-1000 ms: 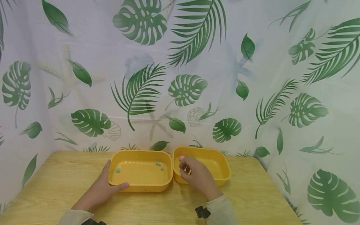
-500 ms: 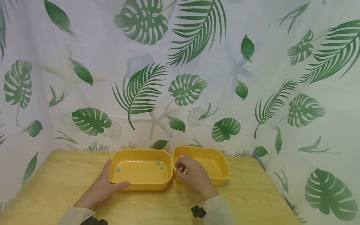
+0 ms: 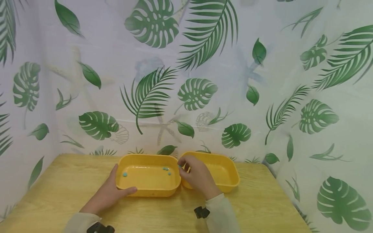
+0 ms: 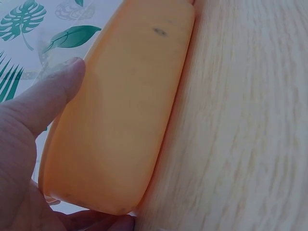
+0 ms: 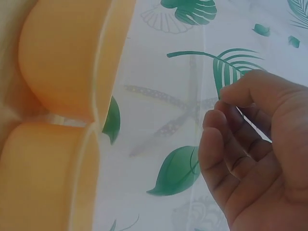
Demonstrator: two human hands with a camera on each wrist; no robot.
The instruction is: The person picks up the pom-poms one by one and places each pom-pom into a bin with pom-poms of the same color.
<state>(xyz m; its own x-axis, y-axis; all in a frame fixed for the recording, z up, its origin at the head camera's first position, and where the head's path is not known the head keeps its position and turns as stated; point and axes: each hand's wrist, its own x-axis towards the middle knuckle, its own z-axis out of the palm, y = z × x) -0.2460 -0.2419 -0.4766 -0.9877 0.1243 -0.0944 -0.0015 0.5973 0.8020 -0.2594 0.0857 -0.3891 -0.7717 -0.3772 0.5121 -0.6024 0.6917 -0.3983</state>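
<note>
My left hand (image 3: 110,193) grips the left end of the left yellow tub (image 3: 148,193), thumb over the front rim and fingers round the end wall. Inside that tub, a larger blue-green piece (image 3: 125,174) lies at the left, and several smaller blue-green pieces (image 3: 169,173) lie at the right. My right hand (image 3: 196,174) is raised above the left end of the right yellow tub (image 3: 230,187), near where the tubs meet. Its thumb and forefinger pinch a small blue-green piece (image 3: 179,166), mostly hidden; the right wrist view shows the thumb and forefinger tips together.
Both tubs stand side by side at the back of a wood-grain table (image 3: 151,216). Right behind them hangs a white sheet (image 3: 204,42) printed with green leaves, which also closes off the left and right sides. A dark wrist mount (image 3: 201,212) sits by the right sleeve.
My right hand has moved left and slightly up, from over the right tub toward the left one. A pink piece in the right tub is now hidden. My left hand keeps its hold.
</note>
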